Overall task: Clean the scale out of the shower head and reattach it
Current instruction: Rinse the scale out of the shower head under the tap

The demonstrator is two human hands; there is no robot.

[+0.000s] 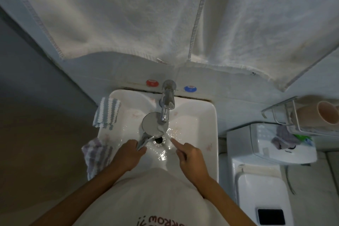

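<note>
My left hand (129, 154) grips the handle of a chrome shower head (153, 124), which I hold over the white sink (207, 134) with its round head under the chrome tap (167, 102). Water runs from the tap and ripples around the drain (158, 140). My right hand (190, 159) hovers over the basin to the right of the drain, its index finger stretched out toward the water, holding nothing. The face of the shower head is turned away, so its nozzles are hidden.
A red knob (152, 82) and a blue knob (190, 89) sit on the wall behind the tap. Striped cloths (107, 113) (97, 156) lie on the sink's left rim. White towels (146, 14) hang above. A toilet (256, 180) and a wire rack (297, 115) stand to the right.
</note>
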